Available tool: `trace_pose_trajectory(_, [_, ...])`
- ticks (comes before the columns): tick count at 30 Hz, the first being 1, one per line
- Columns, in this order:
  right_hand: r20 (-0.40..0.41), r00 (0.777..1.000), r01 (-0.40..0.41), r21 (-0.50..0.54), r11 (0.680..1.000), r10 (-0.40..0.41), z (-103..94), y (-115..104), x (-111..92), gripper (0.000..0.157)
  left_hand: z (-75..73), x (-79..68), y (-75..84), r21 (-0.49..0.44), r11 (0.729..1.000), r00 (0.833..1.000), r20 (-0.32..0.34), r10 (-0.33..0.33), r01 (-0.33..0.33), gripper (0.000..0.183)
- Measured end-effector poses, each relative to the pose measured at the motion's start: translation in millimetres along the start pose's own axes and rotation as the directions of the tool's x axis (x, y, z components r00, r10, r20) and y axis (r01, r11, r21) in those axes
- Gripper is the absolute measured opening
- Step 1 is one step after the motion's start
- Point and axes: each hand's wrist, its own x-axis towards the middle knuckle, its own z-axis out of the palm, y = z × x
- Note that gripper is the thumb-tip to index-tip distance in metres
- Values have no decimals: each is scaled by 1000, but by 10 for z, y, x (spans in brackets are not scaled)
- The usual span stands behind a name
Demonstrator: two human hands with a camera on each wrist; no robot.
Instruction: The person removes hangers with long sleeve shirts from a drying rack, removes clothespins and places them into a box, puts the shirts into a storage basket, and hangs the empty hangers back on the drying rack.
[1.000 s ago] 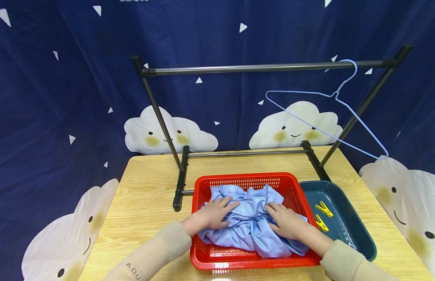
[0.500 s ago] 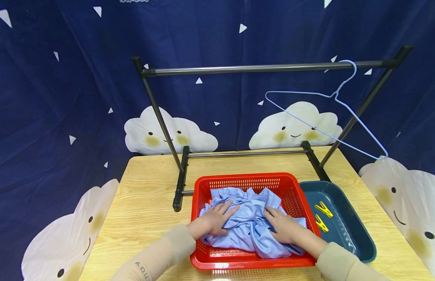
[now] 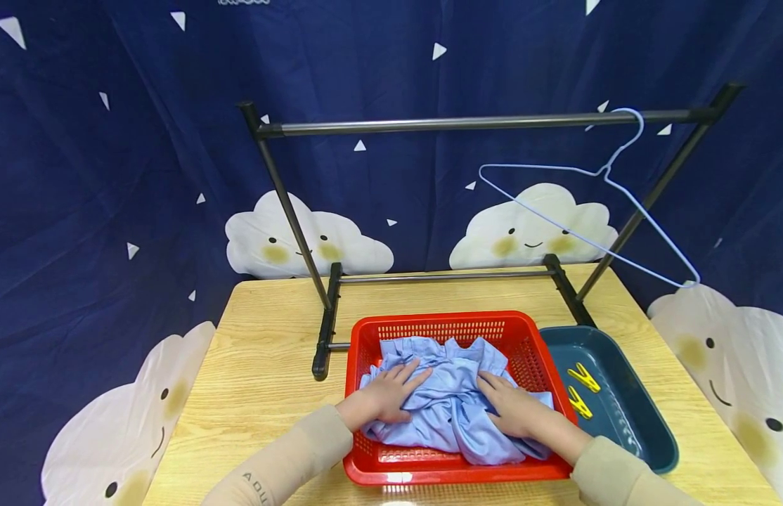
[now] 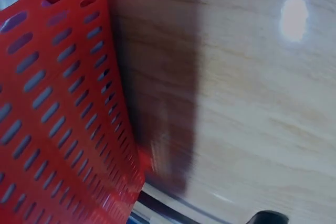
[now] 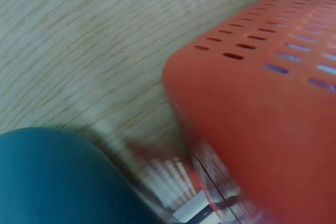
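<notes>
A crumpled light-blue cloth garment (image 3: 442,429) lies in the red perforated basket (image 3: 429,476); its kind is hidden by the folds. On the garment's left part rests my left hand (image 3: 386,396), fingers spread. My right hand (image 3: 510,407) lies on its right part with the fingers stretched out. Neither hand grips the cloth visibly. The left wrist view takes in only the slotted outer wall of the basket (image 4: 63,103) and the tabletop. A corner of the basket (image 5: 236,108) fills much of the right wrist view, and no hand shows there.
A dark teal tray (image 3: 666,450) with two yellow clothespins (image 3: 584,379) stands right of the basket. Behind rises a black metal clothes rack (image 3: 429,125). From the right end of its bar hangs a light-blue hanger (image 3: 549,226). Everything stands on a wooden table (image 3: 265,337).
The garment's far edge has sunk slightly and moved nearer. My left hand has shifted a little right, my right hand slightly left. Over the last half second both hands stay nearly still.
</notes>
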Motion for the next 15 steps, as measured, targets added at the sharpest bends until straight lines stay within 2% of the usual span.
trace_pose_trajectory(7, [32, 999, -14, 32, 999, 13, -118, -36, -53, 59, -154, -65, -12, -70, 997, 999, -26, 29, -31, 78])
trace_pose_trajectory(11, [48, 999, -15, 18, 1000, 14, -233, -69, -102, 61, -262, -109, -33, -94, 995, 999, -30, 29, -32, 74])
trace_pose_trajectory(15, [48, 999, 5, -6, 1000, -5, -436, -103, -154, 61, -397, -155, -95, -111, 992, 995, -89, 41, -51, 67])
